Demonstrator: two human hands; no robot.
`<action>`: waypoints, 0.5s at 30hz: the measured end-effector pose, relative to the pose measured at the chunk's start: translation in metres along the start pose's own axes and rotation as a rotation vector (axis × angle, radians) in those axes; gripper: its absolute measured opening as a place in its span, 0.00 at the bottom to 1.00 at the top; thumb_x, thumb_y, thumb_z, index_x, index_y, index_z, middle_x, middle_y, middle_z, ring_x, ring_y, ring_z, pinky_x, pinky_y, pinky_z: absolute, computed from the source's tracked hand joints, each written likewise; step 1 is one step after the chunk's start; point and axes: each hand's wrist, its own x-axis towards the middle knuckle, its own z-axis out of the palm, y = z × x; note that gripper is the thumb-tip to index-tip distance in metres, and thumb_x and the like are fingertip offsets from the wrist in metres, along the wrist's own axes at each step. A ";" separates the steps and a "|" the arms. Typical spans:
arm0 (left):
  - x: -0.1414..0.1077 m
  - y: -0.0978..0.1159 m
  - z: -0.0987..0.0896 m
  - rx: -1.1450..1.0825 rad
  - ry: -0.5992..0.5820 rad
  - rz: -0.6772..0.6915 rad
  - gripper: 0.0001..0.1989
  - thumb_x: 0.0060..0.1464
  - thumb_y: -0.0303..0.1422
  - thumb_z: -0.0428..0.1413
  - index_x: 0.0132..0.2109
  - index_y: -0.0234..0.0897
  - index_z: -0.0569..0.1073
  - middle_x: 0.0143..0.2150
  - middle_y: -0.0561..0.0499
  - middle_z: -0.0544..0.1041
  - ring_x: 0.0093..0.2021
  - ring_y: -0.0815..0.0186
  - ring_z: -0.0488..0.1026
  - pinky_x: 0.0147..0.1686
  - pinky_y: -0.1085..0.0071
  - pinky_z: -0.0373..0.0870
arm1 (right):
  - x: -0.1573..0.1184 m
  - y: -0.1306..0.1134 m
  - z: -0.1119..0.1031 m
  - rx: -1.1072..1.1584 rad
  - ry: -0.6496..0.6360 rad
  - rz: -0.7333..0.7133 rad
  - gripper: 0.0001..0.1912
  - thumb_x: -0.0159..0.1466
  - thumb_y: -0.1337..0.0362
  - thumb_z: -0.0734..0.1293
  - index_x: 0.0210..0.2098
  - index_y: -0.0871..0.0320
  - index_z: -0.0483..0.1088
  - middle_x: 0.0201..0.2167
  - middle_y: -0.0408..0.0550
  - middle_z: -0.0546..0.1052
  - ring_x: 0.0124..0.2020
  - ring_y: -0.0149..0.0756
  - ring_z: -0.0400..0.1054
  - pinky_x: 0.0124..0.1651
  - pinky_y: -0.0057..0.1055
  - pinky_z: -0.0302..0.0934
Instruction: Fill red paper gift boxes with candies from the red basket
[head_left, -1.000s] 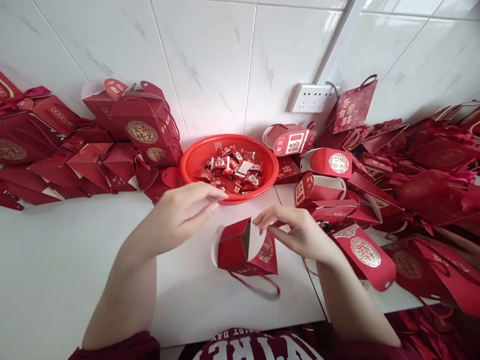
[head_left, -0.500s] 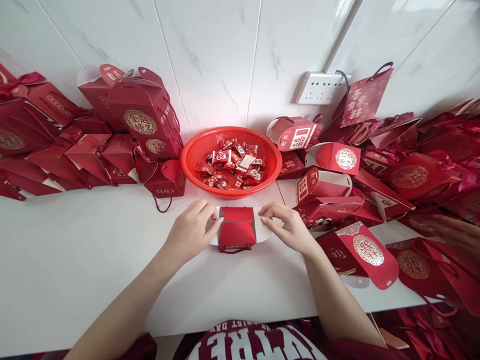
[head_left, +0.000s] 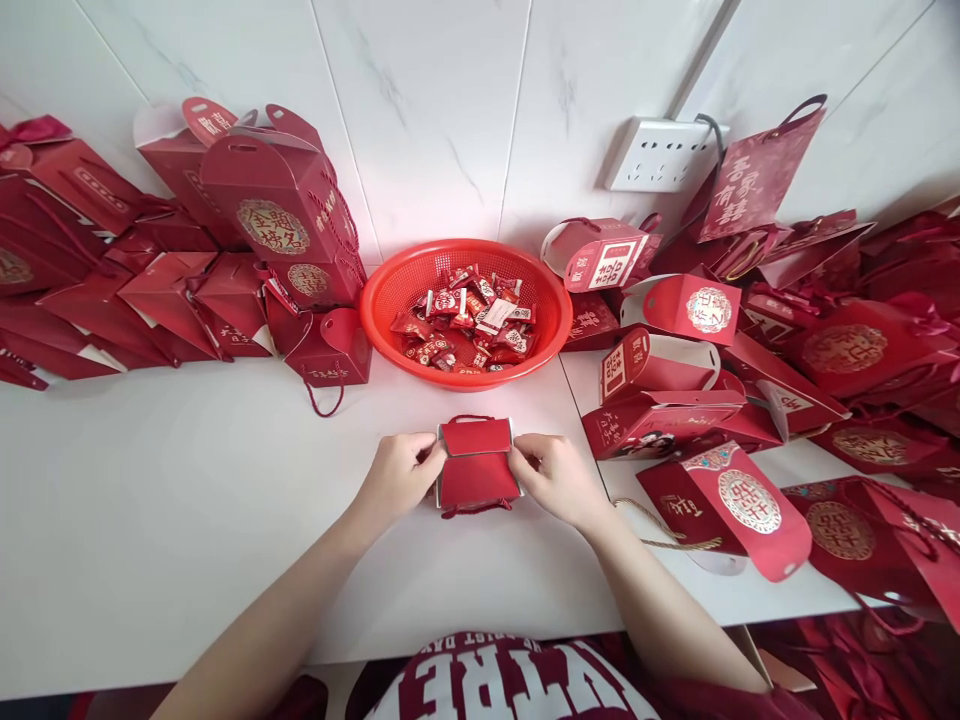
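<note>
A small red box (head_left: 478,478) with its two top flaps folded inward rests on the white table, a red cord at its front and back edges. My left hand (head_left: 401,478) pinches the left side of the box, and my right hand (head_left: 553,480) pinches its right side. The white side flaps are mostly hidden, with only thin pale edges showing by my fingers. Just behind the box, a red plastic basket (head_left: 559,310) holds several wrapped candies (head_left: 491,325).
Stacked red gift boxes (head_left: 274,230) stand at the back left. More red boxes (head_left: 750,500) and bags crowd the right side. On the tiled wall is a white power socket (head_left: 664,155) with a dark cable.
Both hands have closed in on the box sides, and the white side flaps that were spread outward are now raised. The other hand at the far right is gone from view.
</note>
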 end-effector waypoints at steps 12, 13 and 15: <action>-0.005 -0.015 -0.004 0.154 -0.002 0.679 0.08 0.55 0.22 0.55 0.32 0.39 0.66 0.21 0.62 0.56 0.21 0.75 0.52 0.22 0.78 0.55 | -0.005 0.011 -0.005 0.186 -0.131 -0.049 0.18 0.65 0.65 0.59 0.21 0.55 0.47 0.19 0.36 0.50 0.23 0.27 0.43 0.26 0.28 0.42; -0.005 -0.015 -0.004 0.169 0.028 0.724 0.06 0.57 0.23 0.56 0.36 0.39 0.70 0.22 0.62 0.57 0.21 0.76 0.53 0.23 0.79 0.57 | -0.005 0.011 -0.005 0.174 -0.124 -0.053 0.19 0.66 0.65 0.59 0.22 0.55 0.47 0.20 0.36 0.49 0.23 0.27 0.43 0.26 0.28 0.42; -0.005 -0.015 -0.004 0.216 0.104 0.774 0.10 0.60 0.24 0.56 0.47 0.41 0.74 0.23 0.62 0.61 0.21 0.76 0.57 0.24 0.80 0.61 | -0.005 0.011 -0.006 0.160 -0.121 -0.067 0.20 0.67 0.64 0.59 0.22 0.55 0.46 0.20 0.37 0.48 0.23 0.27 0.42 0.26 0.28 0.41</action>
